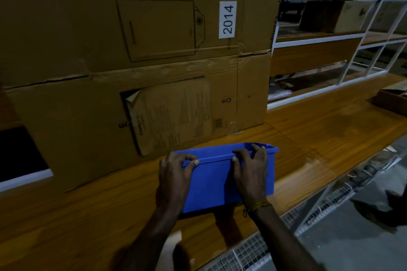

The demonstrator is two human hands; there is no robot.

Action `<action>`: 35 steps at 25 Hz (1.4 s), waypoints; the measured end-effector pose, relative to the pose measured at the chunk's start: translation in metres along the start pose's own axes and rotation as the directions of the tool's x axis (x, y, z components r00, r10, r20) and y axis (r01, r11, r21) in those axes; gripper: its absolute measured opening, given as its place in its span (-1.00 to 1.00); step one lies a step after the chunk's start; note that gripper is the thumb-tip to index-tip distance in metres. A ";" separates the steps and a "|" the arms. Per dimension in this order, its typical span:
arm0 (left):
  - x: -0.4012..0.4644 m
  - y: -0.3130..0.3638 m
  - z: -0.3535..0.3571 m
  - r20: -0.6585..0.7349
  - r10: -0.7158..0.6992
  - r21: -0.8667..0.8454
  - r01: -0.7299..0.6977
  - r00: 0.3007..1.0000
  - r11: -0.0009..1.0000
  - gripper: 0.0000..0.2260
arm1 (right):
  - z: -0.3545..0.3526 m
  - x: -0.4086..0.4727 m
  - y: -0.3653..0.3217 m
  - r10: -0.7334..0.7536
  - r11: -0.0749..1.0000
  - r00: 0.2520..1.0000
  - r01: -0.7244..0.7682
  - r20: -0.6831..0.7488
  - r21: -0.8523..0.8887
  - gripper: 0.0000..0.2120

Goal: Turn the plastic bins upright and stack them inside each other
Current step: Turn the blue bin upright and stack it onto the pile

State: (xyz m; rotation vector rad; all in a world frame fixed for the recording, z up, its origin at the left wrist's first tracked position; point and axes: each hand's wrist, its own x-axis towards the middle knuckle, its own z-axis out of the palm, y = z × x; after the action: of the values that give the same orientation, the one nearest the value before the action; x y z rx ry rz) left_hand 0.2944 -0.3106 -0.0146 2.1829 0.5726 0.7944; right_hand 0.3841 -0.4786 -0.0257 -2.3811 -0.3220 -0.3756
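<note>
Blue plastic is the thing nearest to me: one blue bin (pixel 229 178) stands upright on the wooden desk (pixel 88 215), its open top facing up and its long side wall turned toward me. I see only this one bin; whether another one sits inside it, I cannot tell from this angle.

My left hand (pixel 174 174) is on the left end of the near rim, and its fingers (pixel 189 158) are curled over the edge and closed on it, with the thumb pressed on the outer wall. My right hand (pixel 251 169) grips the same rim more to the right, fingers bent over the top edge into the bin. On the right wrist there is a yellowish thread band (pixel 256 205).

At the right edge of the desk runs a white wire mesh (pixel 319 211). Just behind the bin, large cardboard boxes (pixel 154 99) stand against each other; the upper one carries a white label (pixel 228 19) that reads 2014. Farther away on the right I see white metal shelves (pixel 352 39) with some more boxes on them.
</note>
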 end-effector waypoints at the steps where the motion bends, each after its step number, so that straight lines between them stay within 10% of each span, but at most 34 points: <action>1: -0.010 0.000 -0.006 -0.014 0.013 -0.006 -0.013 1.000 1.000 -0.96 | 0.003 -0.012 -0.010 -0.004 0.999 0.999 0.002 0.049 0.047 -0.75; 12: -0.077 0.018 -0.101 -0.237 0.176 -0.142 -0.213 0.955 0.967 -0.83 | -0.021 -0.076 -0.058 -0.370 0.890 0.912 0.293 0.178 0.350 -0.80; 15: -0.090 0.002 -0.130 -0.294 0.085 -0.165 -0.139 0.952 0.976 -0.52 | -0.034 -0.096 -0.058 -0.405 0.863 0.879 0.276 0.252 0.423 -0.75; 19: -0.102 -0.024 -0.176 -0.260 -0.121 -0.085 0.102 0.958 0.991 -0.57 | -0.033 -0.122 -0.058 -0.412 0.823 0.865 0.218 0.287 0.525 -0.46; 35: -0.169 -0.066 -0.291 -0.390 -0.190 -0.194 0.121 0.901 0.974 -0.71 | -0.007 -0.195 -0.174 -0.135 0.448 0.738 -0.550 0.661 0.705 -0.66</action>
State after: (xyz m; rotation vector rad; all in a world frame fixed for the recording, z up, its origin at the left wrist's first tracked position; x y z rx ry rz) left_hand -0.0359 -0.2305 0.0321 1.7992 0.8450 1.1759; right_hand 0.1448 -0.3821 0.0154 -1.3421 -0.3673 0.6756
